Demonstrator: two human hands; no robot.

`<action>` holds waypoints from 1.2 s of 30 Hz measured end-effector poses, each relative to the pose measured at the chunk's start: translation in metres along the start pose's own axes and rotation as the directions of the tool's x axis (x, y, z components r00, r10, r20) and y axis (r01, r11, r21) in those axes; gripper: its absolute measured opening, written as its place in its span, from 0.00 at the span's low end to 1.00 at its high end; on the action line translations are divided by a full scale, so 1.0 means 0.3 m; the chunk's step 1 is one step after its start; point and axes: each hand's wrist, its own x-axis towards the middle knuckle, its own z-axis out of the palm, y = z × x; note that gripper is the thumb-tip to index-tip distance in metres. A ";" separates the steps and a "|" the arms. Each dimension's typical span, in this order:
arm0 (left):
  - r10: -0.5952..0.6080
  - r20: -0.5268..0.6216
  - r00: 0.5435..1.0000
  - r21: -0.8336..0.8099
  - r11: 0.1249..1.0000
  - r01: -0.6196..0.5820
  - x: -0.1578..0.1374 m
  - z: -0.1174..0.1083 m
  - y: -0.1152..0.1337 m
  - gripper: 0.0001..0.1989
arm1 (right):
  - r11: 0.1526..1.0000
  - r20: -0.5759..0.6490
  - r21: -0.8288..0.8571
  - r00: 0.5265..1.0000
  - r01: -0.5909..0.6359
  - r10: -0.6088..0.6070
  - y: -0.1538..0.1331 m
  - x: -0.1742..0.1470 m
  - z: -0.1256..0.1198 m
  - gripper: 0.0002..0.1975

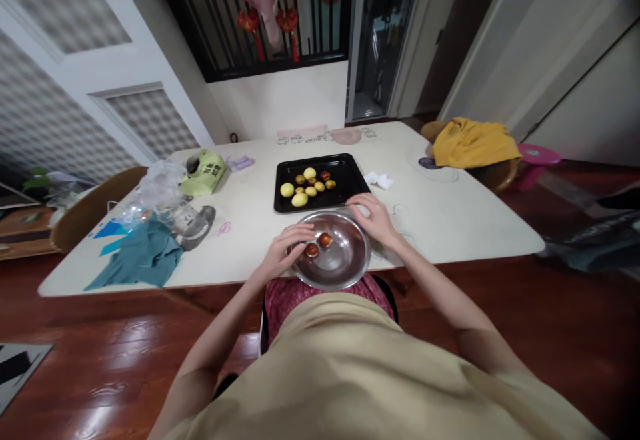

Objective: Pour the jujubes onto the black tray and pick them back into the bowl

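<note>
A shiny metal bowl [345, 263] sits at the near edge of the table, partly over my lap. Two reddish-brown round fruits [325, 239] lie in its left half. My left hand [284, 251] reaches over the left rim, fingers outstretched beside the fruits; it does not appear to grip either one. At the bowl's upper right, my right hand [376, 221] has its fingers extended between the rim and the corner of a black tray [350, 190]. Inside that tray are several yellow round fruits [300, 199] and a few darker, reddish ones [325, 176].
Left on the white table [250, 220] lie a teal cloth [145, 253], clear plastic bags [160, 190] and a green bag [206, 172]. A crumpled white tissue [379, 180] lies right of the tray. Yellow fabric [473, 143] drapes a chair at the far right.
</note>
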 end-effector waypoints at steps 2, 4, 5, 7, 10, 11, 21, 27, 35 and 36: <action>0.006 -0.097 0.995 -0.029 1.000 -0.009 -0.033 0.029 -0.017 0.21 | 0.994 0.113 -0.108 0.993 -0.012 0.024 0.061 0.096 0.019 0.11; 0.024 -0.150 0.988 -0.033 0.999 -0.029 -0.054 0.057 -0.034 0.23 | 0.979 0.234 -0.201 0.972 0.011 0.038 0.124 0.186 0.049 0.14; 0.035 -0.155 0.987 -0.030 0.999 -0.041 -0.059 0.068 -0.039 0.24 | 0.968 0.280 -0.251 0.958 0.009 0.064 0.152 0.224 0.068 0.16; 0.055 -0.144 0.988 -0.018 0.998 -0.058 -0.060 0.081 -0.046 0.26 | 0.939 0.355 -0.343 0.927 0.005 0.125 0.198 0.284 0.108 0.19; 0.052 -0.149 0.988 -0.002 0.999 -0.053 -0.055 0.086 -0.048 0.27 | 0.906 0.448 -0.422 0.875 0.027 0.182 0.236 0.328 0.167 0.21; 0.053 -0.149 0.987 0.002 0.999 -0.054 -0.054 0.086 -0.048 0.28 | 0.901 0.467 -0.433 0.864 0.036 0.190 0.242 0.334 0.183 0.21; 0.060 -0.146 0.987 -0.003 0.998 -0.062 -0.056 0.085 -0.049 0.27 | 0.907 0.440 -0.421 0.877 0.011 0.194 0.211 0.313 0.177 0.17; 0.043 -0.137 0.990 -0.015 0.999 -0.045 -0.050 0.083 -0.045 0.29 | 0.995 0.307 -0.058 0.950 0.085 -0.063 0.010 0.192 0.050 0.14; 0.007 -0.110 0.994 -0.008 1.000 -0.008 -0.050 0.075 -0.043 0.31 | 0.985 0.504 0.166 0.862 -0.037 -0.052 -0.212 -0.032 -0.015 0.11; 0.009 -0.111 0.994 -0.002 1.000 -0.009 -0.050 0.074 -0.043 0.31 | 0.985 0.528 0.166 0.848 -0.047 -0.049 -0.218 -0.042 -0.012 0.11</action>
